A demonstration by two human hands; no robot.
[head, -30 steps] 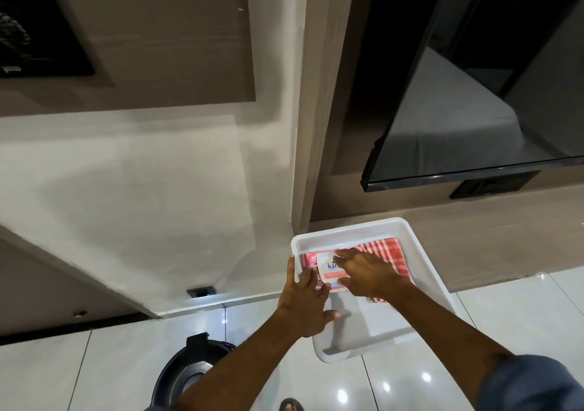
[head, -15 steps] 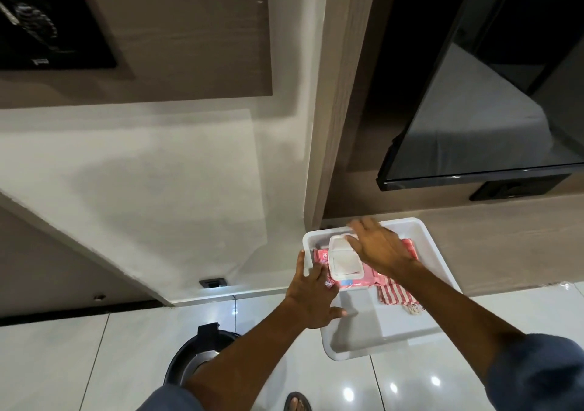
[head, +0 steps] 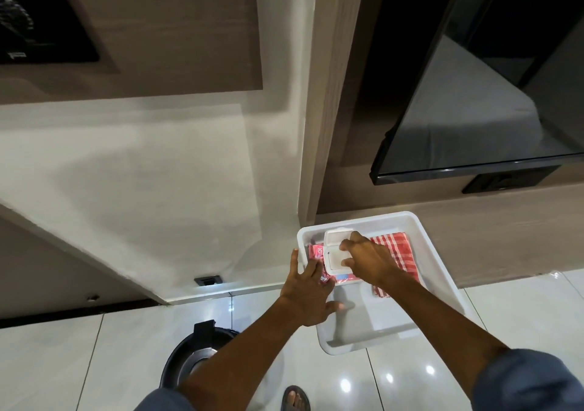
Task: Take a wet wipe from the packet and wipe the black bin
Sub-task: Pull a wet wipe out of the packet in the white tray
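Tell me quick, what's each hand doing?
Left hand: open, pressing the red plastic wipe packet.
Right hand: curled over its white lid; cannot be told.

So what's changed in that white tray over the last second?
The right hand flipped open the white lid of the packet, toward the wall, and its fingers now curl at the opening; no wipe shows yet. The left hand presses on the packet throughout. The tray, checked cloth and black bin stayed put.

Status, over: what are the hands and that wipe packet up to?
Left hand flat on packet, steadying it in tray. Right hand at the open lid, grip unclear. No wipe out yet. Bin below, untouched.
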